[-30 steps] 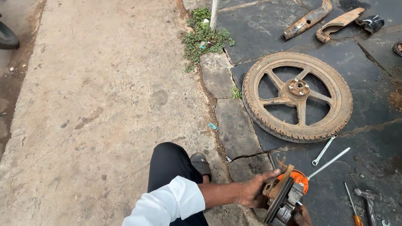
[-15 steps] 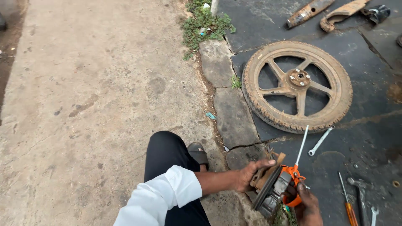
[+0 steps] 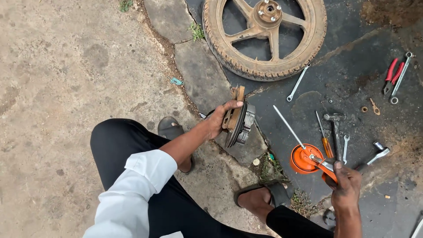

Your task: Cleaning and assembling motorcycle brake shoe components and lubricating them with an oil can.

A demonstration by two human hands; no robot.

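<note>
Hands now apart: left hand (image 3: 220, 119) clenched on brake drum (image 3: 240, 123), right hand (image 3: 346, 185) gripping orange oil can (image 3: 308, 158); tilted drum may slip.

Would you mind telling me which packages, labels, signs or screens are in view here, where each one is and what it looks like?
No packages, labels, signs or screens can be made out.
Nearest candidate: a small teal scrap on the ground left of the stone slabs, crumpled, too small to identify.
</note>
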